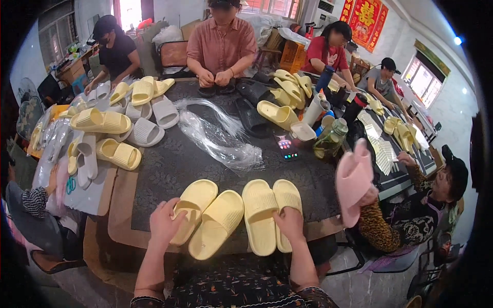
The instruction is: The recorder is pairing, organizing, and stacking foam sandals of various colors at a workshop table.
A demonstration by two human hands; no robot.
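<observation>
Two pairs of pale yellow slippers with ribbed straps lie side by side at the table's near edge, toes pointing away from me. My left hand (167, 222) grips the outer side of the leftmost slipper (197, 197), thumb over its edge. Against it lies a second yellow slipper (216, 226), tilted slightly. My right hand (290, 224) is closed on the rightmost slipper (288, 192) near its strap opening; its fingertips are partly hidden. Next to that one, the other slipper (259, 218) of the right pair touches it.
A dark patterned tabletop (169, 174) bears a bundle of clear plastic strands (226, 141), a phone (286, 147) and a glass jar (331, 136). Yellow and grey slippers (149, 132) are heaped at left. Several co-workers sit around; one at right holds up a pink slipper (354, 185).
</observation>
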